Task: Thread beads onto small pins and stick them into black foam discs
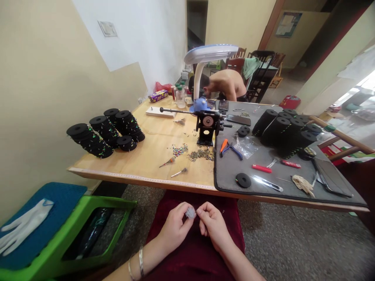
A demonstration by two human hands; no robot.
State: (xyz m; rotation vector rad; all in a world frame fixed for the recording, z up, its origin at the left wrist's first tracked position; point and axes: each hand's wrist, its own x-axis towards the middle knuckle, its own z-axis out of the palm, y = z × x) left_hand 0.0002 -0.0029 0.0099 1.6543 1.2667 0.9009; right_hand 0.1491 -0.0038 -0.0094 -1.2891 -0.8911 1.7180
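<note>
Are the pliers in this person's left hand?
No, the left hand holds a small grey bunch, and the pliers lie on the grey mat.

Lettering on purple box (pixel 158 96), print on wall poster (pixel 288 24), none readable

One head-worn view faces forward and down across the table (pixel 152 150).

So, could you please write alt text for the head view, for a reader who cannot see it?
A person's left hand holds a small grey bundle above a dark red cloth, with the right hand close beside it. Beyond, a table bears stacks of black discs, a black machine, a lamp and pliers; another person bends low behind the lamp.
</note>
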